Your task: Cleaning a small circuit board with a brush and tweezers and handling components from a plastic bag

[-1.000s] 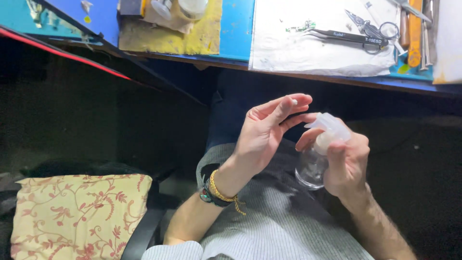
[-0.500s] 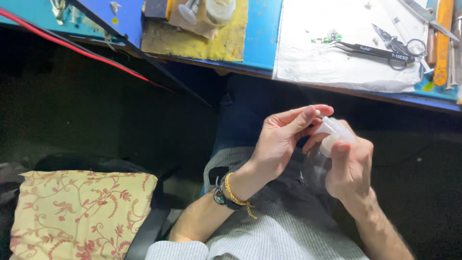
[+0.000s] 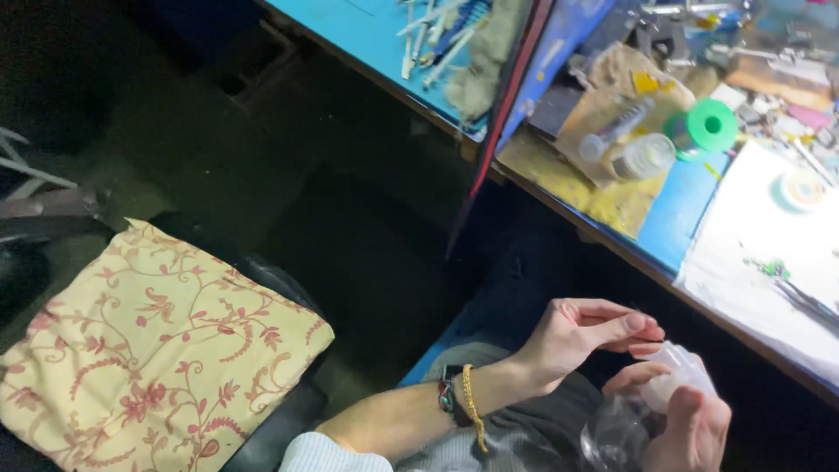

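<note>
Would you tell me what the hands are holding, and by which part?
The right hand grips a small clear plastic bottle around its body; the left hand pinches at its top.
</note>
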